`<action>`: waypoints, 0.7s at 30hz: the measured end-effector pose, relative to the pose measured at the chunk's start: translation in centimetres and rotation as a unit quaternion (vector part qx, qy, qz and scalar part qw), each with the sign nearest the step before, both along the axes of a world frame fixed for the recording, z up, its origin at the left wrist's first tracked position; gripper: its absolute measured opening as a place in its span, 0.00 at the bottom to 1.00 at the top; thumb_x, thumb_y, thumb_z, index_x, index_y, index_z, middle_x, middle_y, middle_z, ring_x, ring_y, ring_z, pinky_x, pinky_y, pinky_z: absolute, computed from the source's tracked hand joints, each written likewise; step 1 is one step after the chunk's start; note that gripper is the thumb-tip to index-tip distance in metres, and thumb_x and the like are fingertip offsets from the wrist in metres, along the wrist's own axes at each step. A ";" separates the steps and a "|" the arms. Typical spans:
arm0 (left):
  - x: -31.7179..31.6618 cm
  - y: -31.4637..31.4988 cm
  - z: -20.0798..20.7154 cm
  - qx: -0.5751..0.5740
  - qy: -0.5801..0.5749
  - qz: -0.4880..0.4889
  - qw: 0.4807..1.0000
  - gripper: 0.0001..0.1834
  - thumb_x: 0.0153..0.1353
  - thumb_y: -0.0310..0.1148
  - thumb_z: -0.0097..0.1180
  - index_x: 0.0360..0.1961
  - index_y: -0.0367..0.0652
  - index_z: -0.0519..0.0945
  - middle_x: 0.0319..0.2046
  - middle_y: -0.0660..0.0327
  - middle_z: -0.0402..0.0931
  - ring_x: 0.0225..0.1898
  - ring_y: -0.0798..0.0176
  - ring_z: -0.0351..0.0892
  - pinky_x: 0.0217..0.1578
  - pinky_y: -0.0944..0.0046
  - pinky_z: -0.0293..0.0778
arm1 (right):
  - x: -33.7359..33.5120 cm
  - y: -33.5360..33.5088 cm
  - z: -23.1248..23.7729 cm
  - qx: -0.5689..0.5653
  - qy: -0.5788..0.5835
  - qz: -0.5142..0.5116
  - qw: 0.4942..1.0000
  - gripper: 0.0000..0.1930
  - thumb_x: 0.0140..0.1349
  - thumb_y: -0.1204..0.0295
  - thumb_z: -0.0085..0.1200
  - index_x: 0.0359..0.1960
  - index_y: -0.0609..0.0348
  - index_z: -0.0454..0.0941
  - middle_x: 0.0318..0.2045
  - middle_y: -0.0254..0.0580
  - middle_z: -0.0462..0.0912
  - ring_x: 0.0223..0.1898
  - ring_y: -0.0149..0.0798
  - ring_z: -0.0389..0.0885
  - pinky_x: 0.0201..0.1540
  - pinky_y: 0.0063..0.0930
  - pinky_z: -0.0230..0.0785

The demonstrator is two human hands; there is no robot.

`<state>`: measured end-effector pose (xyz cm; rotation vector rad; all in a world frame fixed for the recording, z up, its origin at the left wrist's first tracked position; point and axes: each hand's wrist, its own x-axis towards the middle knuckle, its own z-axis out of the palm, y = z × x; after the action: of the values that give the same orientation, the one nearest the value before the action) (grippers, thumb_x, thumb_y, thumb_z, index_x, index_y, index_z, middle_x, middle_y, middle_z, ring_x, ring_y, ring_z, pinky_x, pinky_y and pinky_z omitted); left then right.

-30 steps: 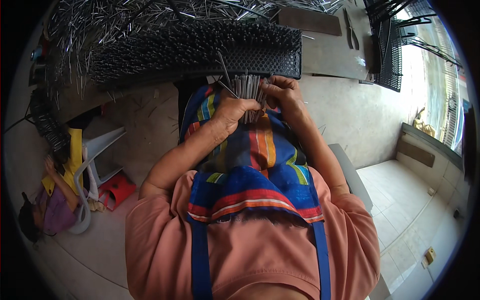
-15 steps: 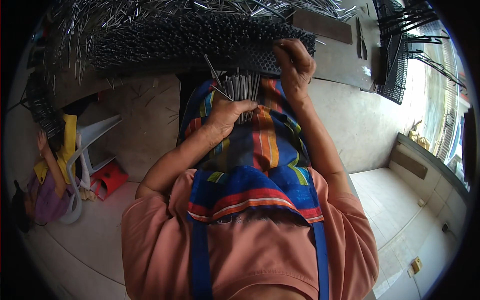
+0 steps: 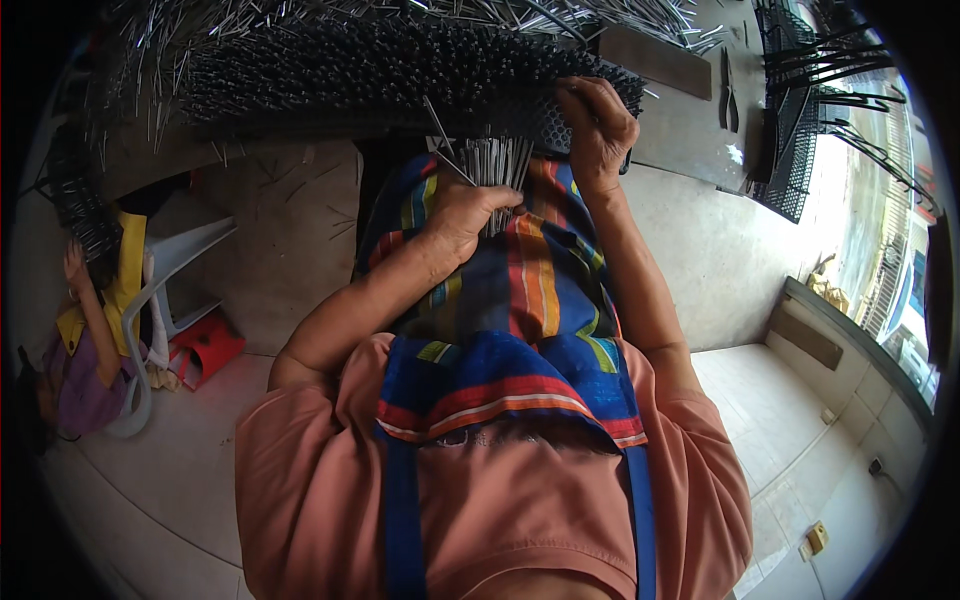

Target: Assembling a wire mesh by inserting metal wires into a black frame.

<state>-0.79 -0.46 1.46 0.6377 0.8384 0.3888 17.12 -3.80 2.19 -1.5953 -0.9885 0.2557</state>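
A bundle of thin grey metal rods (image 3: 492, 165) stands upright over my lap, gripped by my left hand (image 3: 462, 218) with the thumb across it. One or two rods lean out to the left of the bundle. Ahead is a long black perforated rack (image 3: 553, 124), packed with upright dark-tipped rods (image 3: 380, 75) except for bare holes towards its right end. Over that right end is my right hand (image 3: 605, 130), its fingers bent and pressed together. Whatever is between those fingertips is too small or hidden to make out.
Loose rods (image 3: 640, 14) lie heaped behind the rack. To the right on the table are a flat brown plate (image 3: 656, 62) and pliers (image 3: 729, 95), with a black mesh basket (image 3: 790, 150) beyond. At far left a person in purple and yellow (image 3: 95, 345) sits on a grey chair (image 3: 150, 330).
The view has shifted slightly. My left hand keeps its grip on the bundle, and my right hand stays over the rack's right end with little visible change.
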 end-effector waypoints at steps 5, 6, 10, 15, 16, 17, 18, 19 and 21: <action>0.0 -0.1 0.0 0.005 0.011 -0.006 1.000 0.16 0.46 0.14 0.61 0.38 0.38 0.81 0.32 0.62 0.82 0.32 0.65 0.82 0.38 0.65 0.79 | -0.1 0.9 0.1 -0.052 -0.102 0.003 0.993 0.06 0.54 0.83 0.59 0.34 0.65 0.83 0.30 0.40 0.83 0.30 0.29 0.81 0.34 0.19 0.71; 0.0 -0.3 -0.3 0.006 0.012 0.008 1.000 0.15 0.46 0.14 0.61 0.37 0.38 0.81 0.32 0.61 0.82 0.32 0.65 0.83 0.37 0.65 0.79 | -0.2 1.1 0.2 -0.102 -0.162 -0.001 0.981 0.06 0.53 0.82 0.60 0.33 0.64 0.84 0.30 0.41 0.83 0.29 0.31 0.82 0.33 0.20 0.71; 0.0 -0.3 -0.5 0.023 0.012 0.007 1.000 0.16 0.46 0.14 0.61 0.37 0.38 0.81 0.32 0.61 0.82 0.32 0.65 0.82 0.36 0.64 0.80 | -0.4 2.0 0.8 -0.145 -0.186 -0.020 0.972 0.05 0.52 0.78 0.62 0.32 0.61 0.84 0.28 0.40 0.83 0.28 0.34 0.83 0.32 0.23 0.72; 0.3 -0.1 -0.1 0.034 0.010 0.055 0.998 0.15 0.45 0.14 0.61 0.37 0.34 0.81 0.34 0.58 0.82 0.32 0.62 0.83 0.35 0.64 0.80 | 0.0 2.0 1.1 -0.127 -0.252 -0.020 0.959 0.05 0.52 0.75 0.64 0.32 0.56 0.84 0.26 0.39 0.81 0.25 0.39 0.82 0.29 0.26 0.72; 0.4 0.1 0.0 0.034 0.010 0.054 0.998 0.15 0.45 0.14 0.61 0.37 0.34 0.81 0.34 0.58 0.82 0.32 0.62 0.83 0.35 0.64 0.80 | 0.1 1.8 1.0 -0.127 -0.253 -0.022 0.959 0.05 0.52 0.75 0.64 0.32 0.56 0.84 0.26 0.39 0.81 0.25 0.39 0.82 0.29 0.26 0.72; 0.3 0.3 0.1 0.003 0.010 0.045 0.999 0.17 0.44 0.12 0.60 0.38 0.35 0.80 0.34 0.59 0.81 0.33 0.63 0.83 0.36 0.64 0.80 | 0.2 1.5 0.8 -0.142 -0.269 -0.014 0.953 0.06 0.52 0.75 0.63 0.33 0.56 0.84 0.26 0.39 0.81 0.25 0.39 0.82 0.29 0.27 0.71; 0.4 0.4 0.1 -0.027 0.011 0.036 0.999 0.19 0.43 0.10 0.60 0.39 0.36 0.80 0.34 0.61 0.81 0.34 0.64 0.82 0.37 0.65 0.80 | 0.3 1.2 0.7 -0.157 -0.285 -0.006 0.946 0.07 0.52 0.75 0.63 0.34 0.56 0.83 0.26 0.39 0.81 0.25 0.40 0.81 0.28 0.28 0.71; 0.4 0.4 0.0 -0.028 0.010 0.036 0.999 0.19 0.43 0.10 0.60 0.39 0.36 0.80 0.34 0.61 0.81 0.34 0.64 0.82 0.37 0.65 0.80 | 0.1 0.9 0.5 -0.157 -0.285 -0.007 0.945 0.07 0.52 0.75 0.63 0.34 0.56 0.83 0.26 0.39 0.81 0.25 0.40 0.81 0.28 0.28 0.71; 0.6 0.2 -0.2 -0.027 -0.005 0.058 0.998 0.20 0.43 0.10 0.59 0.39 0.35 0.80 0.34 0.60 0.81 0.35 0.64 0.82 0.36 0.65 0.81 | -0.4 0.6 0.2 -0.123 -0.243 -0.007 0.962 0.08 0.52 0.75 0.63 0.35 0.57 0.82 0.27 0.40 0.81 0.26 0.41 0.82 0.28 0.29 0.72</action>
<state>-0.24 -0.29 1.29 0.5388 0.8759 0.4727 16.76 -3.18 2.40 -1.9439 -1.3584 -0.0326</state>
